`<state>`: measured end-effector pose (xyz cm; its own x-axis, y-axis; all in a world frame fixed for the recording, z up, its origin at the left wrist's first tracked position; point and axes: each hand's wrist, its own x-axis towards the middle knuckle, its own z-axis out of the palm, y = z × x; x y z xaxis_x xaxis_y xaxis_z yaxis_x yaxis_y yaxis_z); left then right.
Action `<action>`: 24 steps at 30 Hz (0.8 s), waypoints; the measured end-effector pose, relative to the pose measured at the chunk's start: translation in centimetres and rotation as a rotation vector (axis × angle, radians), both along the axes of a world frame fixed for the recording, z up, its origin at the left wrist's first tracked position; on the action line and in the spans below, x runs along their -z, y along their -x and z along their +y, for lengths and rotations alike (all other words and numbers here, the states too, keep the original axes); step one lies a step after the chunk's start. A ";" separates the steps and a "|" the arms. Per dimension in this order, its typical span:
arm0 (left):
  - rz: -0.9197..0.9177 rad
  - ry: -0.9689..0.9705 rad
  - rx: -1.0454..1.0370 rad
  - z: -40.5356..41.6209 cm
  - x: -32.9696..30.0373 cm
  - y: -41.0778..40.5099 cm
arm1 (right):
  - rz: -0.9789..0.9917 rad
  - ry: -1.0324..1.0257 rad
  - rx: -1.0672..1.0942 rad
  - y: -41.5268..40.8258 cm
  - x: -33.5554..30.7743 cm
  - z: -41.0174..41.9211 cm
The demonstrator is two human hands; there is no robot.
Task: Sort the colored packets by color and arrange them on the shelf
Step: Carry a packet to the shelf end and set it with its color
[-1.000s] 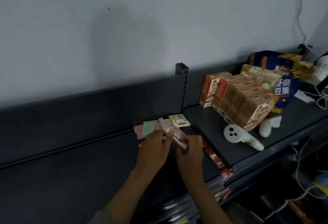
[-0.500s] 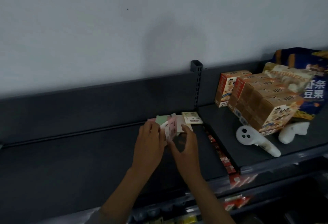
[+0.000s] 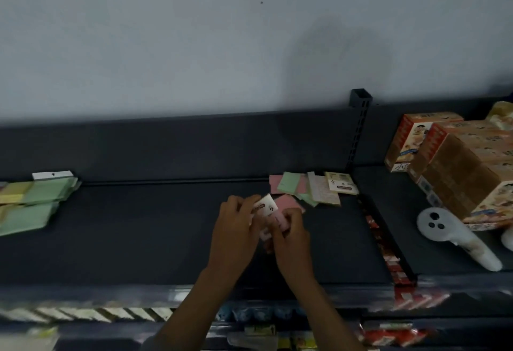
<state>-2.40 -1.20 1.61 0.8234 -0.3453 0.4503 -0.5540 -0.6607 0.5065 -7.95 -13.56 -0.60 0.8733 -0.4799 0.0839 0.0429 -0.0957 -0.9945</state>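
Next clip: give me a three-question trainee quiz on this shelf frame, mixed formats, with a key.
1. True or false: both hands, left hand and right hand, grip the held packets.
2. Which colour dominates the sorted stacks at the shelf's far left? A) green B) blue C) red
3. Fill in: the loose packets lie against the shelf's back wall, just left of the ____ upright post.

Key: 1 true; 2 A; 3 dark grey.

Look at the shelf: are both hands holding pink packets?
Yes: the left hand and right hand together grip a small stack of pink packets above the dark shelf.
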 end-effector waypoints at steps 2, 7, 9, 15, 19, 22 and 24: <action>0.021 0.015 -0.028 1.1 0.3 0.0 | -0.011 -0.034 -0.013 -0.2 -0.6 1.0; 0.050 0.021 -0.076 4.2 1.2 -0.4 | -0.023 -0.068 -0.035 -1.4 -1.5 3.8; 0.101 0.021 -0.085 5.7 1.4 -0.6 | 0.003 -0.115 -0.052 -2.0 -1.7 5.3; 0.174 0.021 -0.143 12.0 1.9 -1.7 | 0.047 -0.064 -0.097 -3.7 -1.4 11.4; 0.199 -0.006 -0.191 17.5 2.0 -2.3 | 0.049 -0.090 -0.140 -4.6 -1.8 17.4; 0.220 0.009 -0.222 21.8 1.9 -2.5 | 0.031 -0.129 -0.179 -5.1 -2.0 21.8; 0.231 0.032 -0.240 24.6 1.7 -2.5 | 0.015 -0.144 -0.203 -5.3 -2.0 24.6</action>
